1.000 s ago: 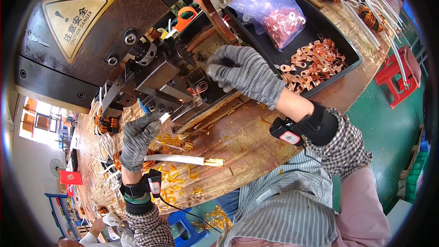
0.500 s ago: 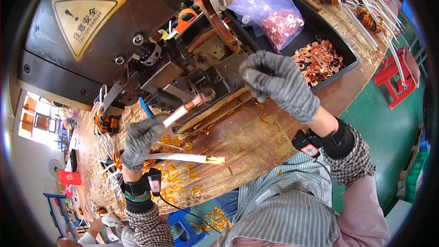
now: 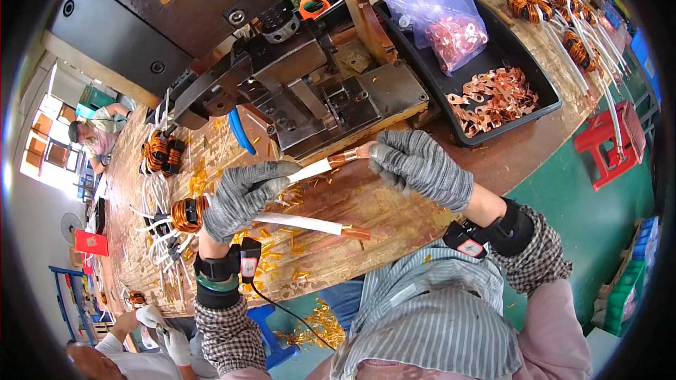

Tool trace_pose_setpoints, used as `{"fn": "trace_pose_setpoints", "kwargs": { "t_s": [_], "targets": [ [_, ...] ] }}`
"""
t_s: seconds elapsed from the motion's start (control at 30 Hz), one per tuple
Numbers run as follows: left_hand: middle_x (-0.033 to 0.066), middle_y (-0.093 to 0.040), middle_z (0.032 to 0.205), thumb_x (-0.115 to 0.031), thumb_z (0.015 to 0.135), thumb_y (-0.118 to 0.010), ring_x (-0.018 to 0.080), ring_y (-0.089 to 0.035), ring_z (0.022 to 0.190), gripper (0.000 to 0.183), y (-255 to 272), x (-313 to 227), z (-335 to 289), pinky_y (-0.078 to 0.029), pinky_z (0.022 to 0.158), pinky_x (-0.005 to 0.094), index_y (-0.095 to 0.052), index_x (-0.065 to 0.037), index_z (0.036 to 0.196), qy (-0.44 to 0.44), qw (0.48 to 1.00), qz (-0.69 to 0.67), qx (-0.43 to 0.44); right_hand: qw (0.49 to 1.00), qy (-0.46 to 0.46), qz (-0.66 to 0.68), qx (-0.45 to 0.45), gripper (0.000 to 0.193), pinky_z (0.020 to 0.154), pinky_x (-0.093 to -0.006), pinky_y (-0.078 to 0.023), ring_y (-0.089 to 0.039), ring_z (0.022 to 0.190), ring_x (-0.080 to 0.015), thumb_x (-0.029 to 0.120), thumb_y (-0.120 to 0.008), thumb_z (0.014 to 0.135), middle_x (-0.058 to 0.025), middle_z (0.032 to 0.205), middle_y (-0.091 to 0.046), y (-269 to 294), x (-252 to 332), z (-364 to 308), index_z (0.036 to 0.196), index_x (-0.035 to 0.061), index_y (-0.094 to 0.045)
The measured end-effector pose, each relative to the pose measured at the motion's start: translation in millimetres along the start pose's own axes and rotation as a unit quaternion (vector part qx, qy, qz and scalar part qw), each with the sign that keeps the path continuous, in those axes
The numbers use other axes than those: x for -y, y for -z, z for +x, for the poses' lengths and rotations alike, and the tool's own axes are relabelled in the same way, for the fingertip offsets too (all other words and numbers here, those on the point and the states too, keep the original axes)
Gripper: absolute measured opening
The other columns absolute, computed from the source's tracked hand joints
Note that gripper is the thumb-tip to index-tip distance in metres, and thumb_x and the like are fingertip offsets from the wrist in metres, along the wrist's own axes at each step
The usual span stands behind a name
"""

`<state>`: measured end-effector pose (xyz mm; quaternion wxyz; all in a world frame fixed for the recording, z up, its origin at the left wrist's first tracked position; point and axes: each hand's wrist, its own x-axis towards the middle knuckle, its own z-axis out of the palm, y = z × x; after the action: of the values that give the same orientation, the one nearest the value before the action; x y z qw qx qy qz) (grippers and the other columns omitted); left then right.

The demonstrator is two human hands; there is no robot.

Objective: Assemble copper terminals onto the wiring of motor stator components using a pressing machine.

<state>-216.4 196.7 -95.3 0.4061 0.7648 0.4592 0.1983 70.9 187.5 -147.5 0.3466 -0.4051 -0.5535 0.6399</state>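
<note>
In grey knit gloves, my left hand [image 3: 246,195] pinches a white-sleeved wire [image 3: 310,171] a short way behind its copper end. My right hand [image 3: 421,167] has its thumb and fingers closed on the copper terminal [image 3: 350,156] at the tip of that wire. The wire lies nearly level between both hands, in front of the press. Beneath it a second white-sleeved lead [image 3: 299,222] points right, its copper strands bare at the end. Beside my left wrist is a copper-wound coil [image 3: 189,215]; whether both leads come from it is hidden by the hand.
The press [image 3: 310,98] with its metal die block stands just beyond my hands. A black tray [image 3: 486,137] at the right holds loose copper terminals [image 3: 496,98] and a plastic bag [image 3: 451,35] of them. More coils [image 3: 528,7] lie far right. Yellow scraps litter the wooden bench [image 3: 394,218]. Another person works at lower left.
My right hand has come down and left from beside the press onto the copper terminal. The left hand has moved slightly right with the wire, and the whole view has shifted.
</note>
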Motion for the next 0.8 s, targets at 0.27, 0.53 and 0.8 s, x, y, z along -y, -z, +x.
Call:
{"fn": "trace_pose_setpoints", "kwargs": {
  "t_s": [0.27, 0.53, 0.8],
  "targets": [
    [0.0056, -0.066, 0.094, -0.011, 0.086, -0.059, 0.0097, -0.058, 0.079, 0.025, -3, 5, 2, -0.047, 0.072, 0.0235, -0.062, -0.002, 0.109, -0.051, 0.998, 0.042, -0.002, 0.946, 0.232, -0.177, -0.143, 0.034, 0.063, -0.0305, -0.046, -0.056, 0.068, -0.0193, 0.031, -0.055, 0.088, -0.009, 0.076, -0.06, -4, -38, 5, 0.098, -0.0011, -0.06],
    [0.0113, -0.061, 0.105, -0.034, 0.073, -0.072, 0.0195, -0.06, 0.082, 0.059, -4, -14, -9, -0.048, 0.071, 0.0314, -0.052, -0.011, 0.123, -0.002, 0.989, 0.145, 0.015, 0.772, 0.289, -0.543, -0.16, 0.045, 0.079, -0.0393, -0.047, -0.058, 0.088, -0.0319, 0.043, -0.055, 0.082, -0.0176, 0.091, -0.061, -29, 8, 7, 0.101, 0.0027, -0.06],
    [0.0122, -0.054, 0.093, -0.028, 0.057, -0.077, 0.0311, -0.054, 0.084, 0.071, -12, 21, -38, -0.044, 0.074, 0.0406, -0.052, -0.013, 0.122, -0.079, 0.917, 0.369, -0.131, 0.804, 0.263, -0.522, -0.108, 0.034, 0.071, -0.0406, -0.047, -0.059, 0.079, -0.0299, 0.038, -0.054, 0.083, -0.0136, 0.079, -0.061, -30, 19, 12, 0.09, 0.005, -0.062]
  ]
}}
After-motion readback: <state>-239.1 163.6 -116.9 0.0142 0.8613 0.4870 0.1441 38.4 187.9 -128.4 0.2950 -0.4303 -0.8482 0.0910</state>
